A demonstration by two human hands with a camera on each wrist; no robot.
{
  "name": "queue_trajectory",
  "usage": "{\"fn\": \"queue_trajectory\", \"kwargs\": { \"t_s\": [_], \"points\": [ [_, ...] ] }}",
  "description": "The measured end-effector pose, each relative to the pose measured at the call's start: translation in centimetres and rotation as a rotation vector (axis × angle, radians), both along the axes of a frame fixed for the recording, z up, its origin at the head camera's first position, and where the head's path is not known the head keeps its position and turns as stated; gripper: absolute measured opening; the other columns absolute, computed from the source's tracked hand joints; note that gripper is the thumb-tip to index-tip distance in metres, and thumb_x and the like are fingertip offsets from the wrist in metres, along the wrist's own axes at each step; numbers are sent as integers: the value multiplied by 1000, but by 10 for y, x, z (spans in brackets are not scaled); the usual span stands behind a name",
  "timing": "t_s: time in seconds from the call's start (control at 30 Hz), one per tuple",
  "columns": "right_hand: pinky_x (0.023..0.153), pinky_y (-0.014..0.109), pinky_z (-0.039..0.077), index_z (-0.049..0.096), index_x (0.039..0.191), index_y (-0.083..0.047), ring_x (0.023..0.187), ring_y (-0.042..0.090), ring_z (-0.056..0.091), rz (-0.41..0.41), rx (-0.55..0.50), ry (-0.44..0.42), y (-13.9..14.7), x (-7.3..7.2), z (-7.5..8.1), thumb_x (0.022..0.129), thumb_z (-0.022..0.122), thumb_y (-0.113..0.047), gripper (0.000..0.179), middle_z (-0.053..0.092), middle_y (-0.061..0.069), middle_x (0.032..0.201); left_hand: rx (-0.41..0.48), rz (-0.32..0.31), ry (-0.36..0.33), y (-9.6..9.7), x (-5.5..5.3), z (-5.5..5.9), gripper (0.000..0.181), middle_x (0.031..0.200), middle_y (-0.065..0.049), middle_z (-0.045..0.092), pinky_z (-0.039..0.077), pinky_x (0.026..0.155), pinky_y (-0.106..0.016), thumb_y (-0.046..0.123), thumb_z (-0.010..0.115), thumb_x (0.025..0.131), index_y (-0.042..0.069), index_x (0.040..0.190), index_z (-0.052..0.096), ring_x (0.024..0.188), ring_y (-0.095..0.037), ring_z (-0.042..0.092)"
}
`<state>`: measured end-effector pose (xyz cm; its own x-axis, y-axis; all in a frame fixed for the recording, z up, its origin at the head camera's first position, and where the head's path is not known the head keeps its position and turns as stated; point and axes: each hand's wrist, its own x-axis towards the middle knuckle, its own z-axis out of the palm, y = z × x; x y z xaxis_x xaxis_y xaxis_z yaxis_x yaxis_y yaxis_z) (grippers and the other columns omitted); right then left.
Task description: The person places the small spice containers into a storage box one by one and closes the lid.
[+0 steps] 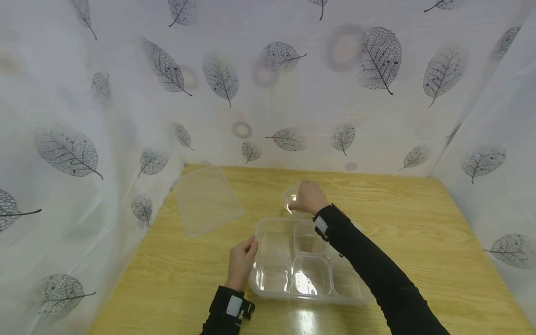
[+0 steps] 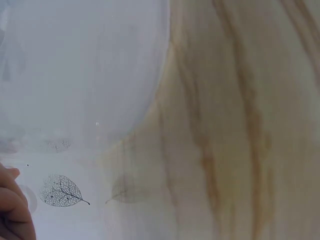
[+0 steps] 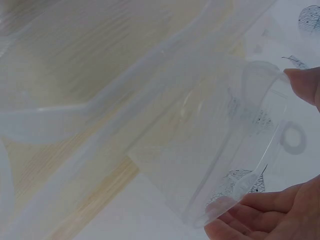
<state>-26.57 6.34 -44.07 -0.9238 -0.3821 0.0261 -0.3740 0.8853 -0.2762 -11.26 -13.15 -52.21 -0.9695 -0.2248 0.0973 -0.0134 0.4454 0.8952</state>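
Note:
A large clear plastic container [image 1: 311, 298], divided into compartments, sits on the table. My left hand [image 1: 240, 260] grips its left side with curled fingers. In the left wrist view, part of that hand [image 2: 15, 210] shows at the lower left, near the container's pale wall [image 2: 90, 60]. Beyond the container's back rim, my right hand [image 1: 311, 197] holds a small clear plastic cup [image 1: 290, 197]. The right wrist view shows the thumb at one side of the cup's rim [image 3: 262, 165] and the fingers [image 3: 270, 212] at the other.
A flat, clear, squarish lid [image 1: 209, 200] lies at the back left of the wooden table [image 1: 402, 242]. White curtains with a leaf print [image 1: 259, 102] hang behind the table and along both sides.

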Motion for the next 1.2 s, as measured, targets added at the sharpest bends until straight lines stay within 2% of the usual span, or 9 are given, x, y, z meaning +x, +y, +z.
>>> {"fn": "queue_trajectory", "kwargs": {
  "t_s": [0.07, 0.13, 0.23, 0.4, 0.53, 0.77, 0.97, 1.2],
  "points": [
    [70, 39, 45, 52, 70, 1, 74, 30, 54, 22, -22, 14, -1, 3, 5, 61, 70, -40, 45, 56, 14, 76, 3, -2, -6, -1, 0, 0, 26, 101, -20, 61, 49, 60, -25, 10, 55, 86, -5, 107, 60, 76, -19, 59],
    [77, 41, 43, 55, 85, 7, 83, 33, 53, 33, -32, 6, -2, 7, 11, 62, 70, -38, 53, 56, 19, 86, 6, 3, -8, -1, -1, 0, 26, 101, -19, 61, 49, 60, -25, 11, 56, 86, -4, 107, 61, 76, -18, 59],
    [89, 43, 37, 48, 106, 13, 97, 37, 49, 40, -31, -17, -4, 12, 18, 64, 70, -38, 70, 53, 25, 102, 0, 0, 1, -1, -1, -1, 26, 102, -19, 61, 49, 61, -25, 11, 56, 87, -5, 106, 61, 77, -18, 59],
    [97, 44, 29, 36, 123, 16, 111, 41, 40, 88, -11, -25, -6, 19, 27, 67, 68, -39, 85, 45, 30, 118, 15, 0, -12, 0, -2, -2, 27, 102, -19, 61, 50, 62, -26, 12, 55, 87, -5, 107, 60, 78, -18, 59],
    [97, 44, 29, 32, 127, 15, 113, 41, 38, 119, -19, 8, -7, 25, 32, 66, 68, -40, 89, 42, 31, 122, 25, 6, -20, 1, -2, -2, 27, 102, -19, 61, 50, 61, -25, 12, 55, 87, -4, 108, 60, 77, -18, 59],
    [93, 44, 34, 34, 126, 12, 111, 39, 40, 151, -65, 91, -10, 39, 41, 61, 68, -39, 90, 44, 28, 120, 22, 2, 0, 1, -1, -1, 26, 102, -20, 61, 50, 62, -26, 11, 55, 87, -5, 107, 60, 78, -20, 60],
    [94, 41, 34, 35, 128, 10, 113, 36, 40, 249, 0, 111, -16, 56, 44, 61, 68, -40, 90, 44, 24, 123, 30, 2, -15, 0, -1, 0, 27, 104, -19, 60, 50, 62, -26, 12, 55, 87, -4, 109, 60, 77, -19, 59],
    [89, 40, 40, 35, 130, 7, 112, 34, 41, 330, 52, 104, -22, 77, 43, 61, 68, -40, 90, 43, 20, 126, 49, -3, -25, 0, -1, 0, 29, 102, -19, 61, 48, 59, -23, 13, 55, 88, -5, 109, 59, 73, -16, 57]
  ]
}}
